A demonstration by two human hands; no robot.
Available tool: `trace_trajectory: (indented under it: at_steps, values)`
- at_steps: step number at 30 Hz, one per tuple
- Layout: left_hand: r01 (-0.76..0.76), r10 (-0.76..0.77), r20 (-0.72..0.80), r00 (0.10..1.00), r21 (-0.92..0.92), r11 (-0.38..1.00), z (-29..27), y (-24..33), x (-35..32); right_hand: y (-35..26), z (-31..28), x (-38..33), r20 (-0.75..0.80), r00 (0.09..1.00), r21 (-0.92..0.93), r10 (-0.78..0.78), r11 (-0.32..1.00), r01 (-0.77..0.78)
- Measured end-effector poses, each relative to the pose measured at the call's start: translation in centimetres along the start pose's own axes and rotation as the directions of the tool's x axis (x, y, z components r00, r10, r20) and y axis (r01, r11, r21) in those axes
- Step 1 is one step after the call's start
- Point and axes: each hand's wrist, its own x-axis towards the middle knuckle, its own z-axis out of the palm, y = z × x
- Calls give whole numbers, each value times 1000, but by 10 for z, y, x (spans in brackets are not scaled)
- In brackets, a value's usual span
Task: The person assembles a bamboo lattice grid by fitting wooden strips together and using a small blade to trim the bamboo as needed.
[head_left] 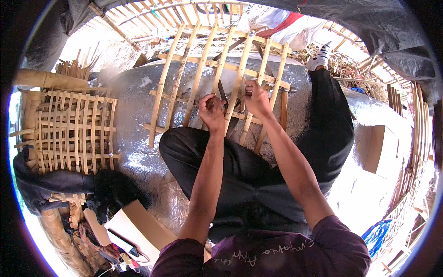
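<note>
- Shirt (pixel 295 261): deep purple, nearly black in places, at the bottom of the frame, with pale, thin, script-like lettering (pixel 263 253) across its front, upside down in this view.
- Sleeves (pixel 339 242): short, loose, the same dark purple as the shirt, ending above the bare forearms (pixel 205 184).
- Trousers (pixel 330 120): black, long, loose-cut, plain, with soft folds, from lower centre to the upper right of the frame.
- Sock (pixel 322 55): white with small black marks, upper right.
- Fingers (pixel 206 99): bare, near the centre.
</note>
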Motion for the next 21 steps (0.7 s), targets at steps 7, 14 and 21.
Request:
trace_trajectory:
  at_steps: [7,14,21]
  values:
    - [44,-43,-19,999,67,997,-2,-2,2,-26,5,16,101,960,-220,262,947,-235]
    - [-42,42,2,999,99,994,8,9,-4,-9,-5,57,434,840,-101,327,944,-315]
    - [90,-87,-51,995,60,994,5,15,-3,-15,-8,59,513,759,139,400,834,-533]
